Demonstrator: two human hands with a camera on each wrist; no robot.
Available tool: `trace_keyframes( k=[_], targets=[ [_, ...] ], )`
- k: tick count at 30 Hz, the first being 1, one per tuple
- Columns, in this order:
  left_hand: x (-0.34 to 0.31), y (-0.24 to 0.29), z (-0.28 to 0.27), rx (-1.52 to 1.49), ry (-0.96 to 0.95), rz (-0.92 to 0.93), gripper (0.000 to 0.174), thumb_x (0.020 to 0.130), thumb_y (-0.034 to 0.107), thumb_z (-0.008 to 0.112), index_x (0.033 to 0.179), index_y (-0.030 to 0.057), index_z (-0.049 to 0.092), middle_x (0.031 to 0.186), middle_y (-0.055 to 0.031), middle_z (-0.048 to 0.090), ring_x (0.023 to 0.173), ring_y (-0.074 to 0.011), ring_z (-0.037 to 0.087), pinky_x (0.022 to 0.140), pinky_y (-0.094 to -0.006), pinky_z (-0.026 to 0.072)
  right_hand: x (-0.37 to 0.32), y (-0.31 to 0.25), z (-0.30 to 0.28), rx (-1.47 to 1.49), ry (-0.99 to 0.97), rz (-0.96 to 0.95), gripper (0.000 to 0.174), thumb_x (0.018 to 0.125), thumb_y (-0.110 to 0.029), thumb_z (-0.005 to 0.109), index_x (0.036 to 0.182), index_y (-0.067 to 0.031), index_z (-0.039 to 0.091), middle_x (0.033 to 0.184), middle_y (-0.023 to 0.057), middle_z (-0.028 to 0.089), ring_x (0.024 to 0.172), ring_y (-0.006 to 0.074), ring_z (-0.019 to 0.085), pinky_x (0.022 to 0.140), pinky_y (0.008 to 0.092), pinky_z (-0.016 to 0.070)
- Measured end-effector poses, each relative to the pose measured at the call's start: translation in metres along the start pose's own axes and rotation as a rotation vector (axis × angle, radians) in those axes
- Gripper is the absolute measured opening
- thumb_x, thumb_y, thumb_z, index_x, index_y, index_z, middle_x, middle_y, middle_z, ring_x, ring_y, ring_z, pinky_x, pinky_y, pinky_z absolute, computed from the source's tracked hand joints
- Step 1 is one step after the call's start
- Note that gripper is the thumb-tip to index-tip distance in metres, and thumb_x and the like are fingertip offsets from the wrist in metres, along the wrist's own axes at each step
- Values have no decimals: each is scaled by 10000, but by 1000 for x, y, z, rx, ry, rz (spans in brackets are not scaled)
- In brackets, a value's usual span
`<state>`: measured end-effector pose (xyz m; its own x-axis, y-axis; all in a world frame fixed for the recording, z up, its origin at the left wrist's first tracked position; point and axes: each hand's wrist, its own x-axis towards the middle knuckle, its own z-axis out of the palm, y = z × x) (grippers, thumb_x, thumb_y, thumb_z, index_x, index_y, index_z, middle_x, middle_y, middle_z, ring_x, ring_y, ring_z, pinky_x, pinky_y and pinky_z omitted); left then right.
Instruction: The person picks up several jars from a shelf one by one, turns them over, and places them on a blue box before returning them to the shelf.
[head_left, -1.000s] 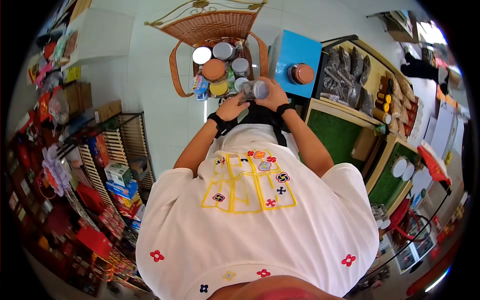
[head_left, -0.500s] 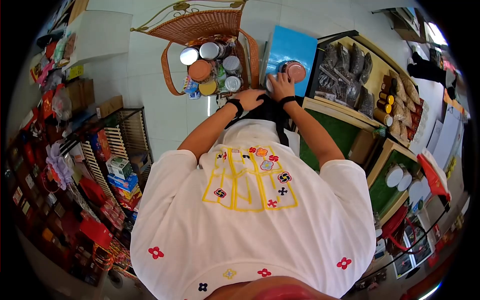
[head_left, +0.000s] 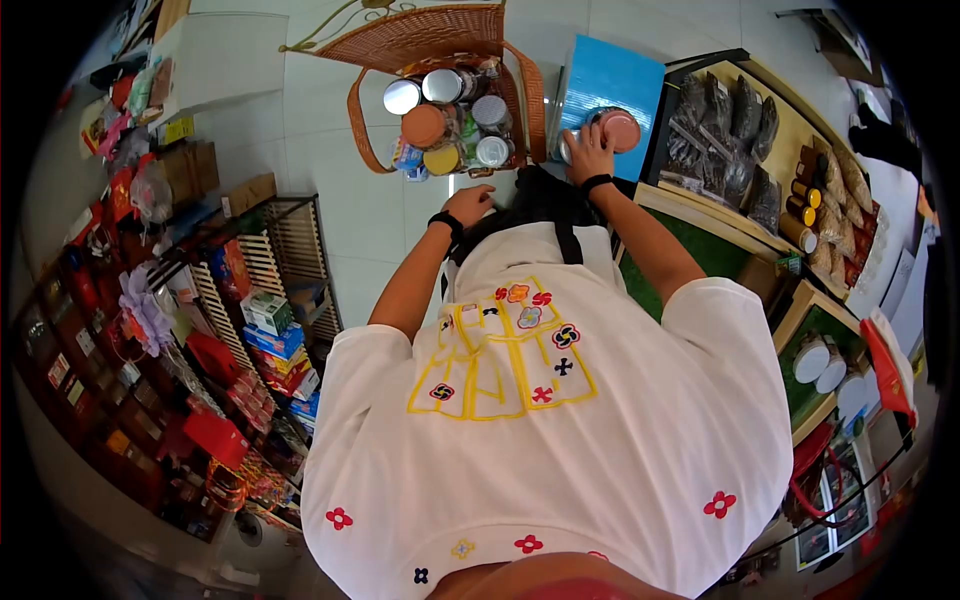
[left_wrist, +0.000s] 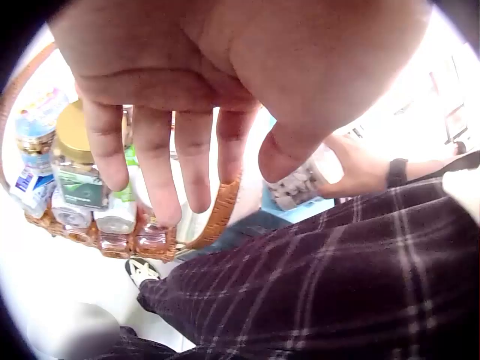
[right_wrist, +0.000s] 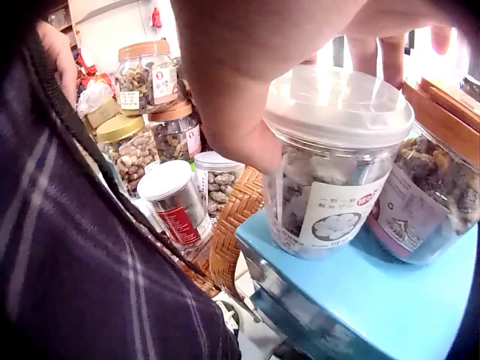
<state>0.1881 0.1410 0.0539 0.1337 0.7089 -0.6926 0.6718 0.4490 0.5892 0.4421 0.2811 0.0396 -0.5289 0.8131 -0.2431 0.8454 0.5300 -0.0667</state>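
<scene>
My right hand (head_left: 592, 158) grips a clear plastic jar (right_wrist: 330, 187) with a translucent white lid, its thumb on the near side and fingers behind the lid. The jar stands upright on the blue box (right_wrist: 300, 289), close beside another jar (right_wrist: 439, 180) with an orange-brown lid. Dark pieces and a pale label show through the held jar's wall. My left hand (head_left: 470, 205) holds nothing; in the left wrist view its fingers (left_wrist: 156, 161) hang loosely extended above the plaid trousers, in front of the wicker basket (head_left: 533, 100).
Several lidded jars fill the basket, among them an orange-lidded jar (head_left: 423, 126) and a yellow-lidded jar (head_left: 442, 160). Right of the blue box stands a display stand with dark bagged goods (head_left: 725, 130). Slatted shelves with boxes (head_left: 270, 310) stand at the left.
My right hand has carried the clear jar from in front of the lap rightward onto the blue box. My left hand has let go of it and drawn back to the left.
</scene>
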Motion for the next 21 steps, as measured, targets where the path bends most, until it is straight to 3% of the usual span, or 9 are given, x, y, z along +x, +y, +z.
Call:
trace_keyframes(
  k=[4, 7, 9, 10, 11, 12, 14, 17, 21],
  targets=[
    [-23, -40, 14, -31, 165, -110, 367, 849, 293, 554, 1165, 109, 583, 1014, -130, 664, 920, -297, 627, 834, -367, 483, 0, -19, -12, -58, -23, -15, 635, 682, -264, 682, 1272, -217, 450, 1332, 161, 401, 1319, 299, 292, 1028, 562, 209],
    [-49, -51, 27, -139, 276, -199, 351, 850, 277, 551, 1164, 122, 581, 1030, -112, 663, 933, -289, 625, 841, -365, 481, 3, -39, -15, 100, 9, -391, 585, 722, -235, 617, 1286, -197, 470, 1385, 167, 375, 1334, 329, 274, 1047, 552, 246],
    [-73, -53, 44, -14, -2, -156, 348, 852, 263, 529, 1170, 129, 571, 1052, -113, 655, 984, -291, 611, 864, -386, 475, 14, -56, -19, 156, -377, -518, 513, 763, -234, 582, 1264, -180, 493, 1317, 149, 469, 1254, 323, 399, 1012, 492, 333],
    [-83, -64, 63, 19, -17, -126, 330, 856, 255, 524, 1156, 130, 580, 1045, -106, 660, 969, -291, 618, 864, -385, 477, 21, -62, -4, 139, -377, -560, 513, 763, -234, 582, 1264, -180, 493, 1317, 149, 469, 1254, 323, 399, 1012, 492, 333],
    [-92, -73, 80, -17, -6, -159, 334, 855, 251, 518, 1160, 134, 583, 1039, -108, 663, 960, -292, 622, 865, -382, 478, 30, -70, 11, 194, -609, -575, 448, 782, -248, 564, 1221, -164, 528, 1256, 135, 524, 1182, 313, 465, 969, 457, 378],
    [-103, -79, 92, -132, 47, -218, 335, 851, 253, 520, 1157, 132, 584, 1039, -115, 662, 963, -295, 622, 863, -380, 480, 40, -78, 26, 239, -841, -581, 393, 802, -263, 546, 1178, -148, 563, 1194, 121, 579, 1110, 302, 532, 926, 423, 423],
    [-130, -90, 114, -279, 138, -294, 336, 848, 254, 522, 1154, 130, 585, 1039, -123, 661, 967, -297, 621, 860, -377, 482, 51, -95, 40, 191, -855, -689, 344, 824, -274, 539, 1138, -139, 580, 1141, 110, 606, 1064, 289, 559, 909, 394, 436],
    [-180, -105, 156, -560, 652, -470, 340, 845, 277, 533, 1144, 124, 582, 1016, -143, 661, 971, -299, 622, 850, -369, 490, 57, -131, 40, 70, -905, -904, 284, 851, -315, 506, 1003, -112, 634, 1009, 102, 657, 972, 267, 600, 859, 368, 458],
    [-241, -137, 239, -760, 785, -618, 343, 836, 274, 553, 1154, 150, 588, 1052, -148, 649, 989, -310, 612, 865, -376, 481, 65, -153, 106, 11, -936, -1114, 352, 860, -378, 452, 950, -91, 634, 948, 139, 656, 860, 267, 607, 779, 388, 468]
  ],
)
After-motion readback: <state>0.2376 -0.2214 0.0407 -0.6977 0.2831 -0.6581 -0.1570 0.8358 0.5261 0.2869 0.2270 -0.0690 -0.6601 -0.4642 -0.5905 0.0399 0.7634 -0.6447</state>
